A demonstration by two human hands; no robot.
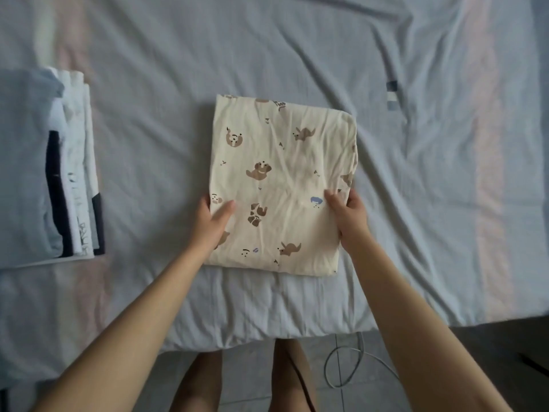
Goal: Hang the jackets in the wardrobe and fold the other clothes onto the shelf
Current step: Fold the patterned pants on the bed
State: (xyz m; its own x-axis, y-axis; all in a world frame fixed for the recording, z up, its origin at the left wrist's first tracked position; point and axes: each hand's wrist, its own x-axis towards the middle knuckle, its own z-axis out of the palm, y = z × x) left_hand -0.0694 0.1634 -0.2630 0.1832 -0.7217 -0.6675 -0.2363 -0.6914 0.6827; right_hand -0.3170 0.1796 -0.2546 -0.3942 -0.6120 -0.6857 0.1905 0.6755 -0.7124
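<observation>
Bedsheet [267, 55], creased grey, bears folded garment [282, 179] beside tiled floor [246, 382].

Fingers of left hand [212, 221] and right hand [352, 212] mostly hidden under cream garment [282, 168]. At bed's [267, 49] left edge, clothes stack [59, 173] cropped by frame.

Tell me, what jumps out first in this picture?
A cream folded cloth printed with little brown animals lies in the middle of the bed. The left hand and right hand grip its two sides. A pile of folded clothes sits on the bed's left side.
</observation>
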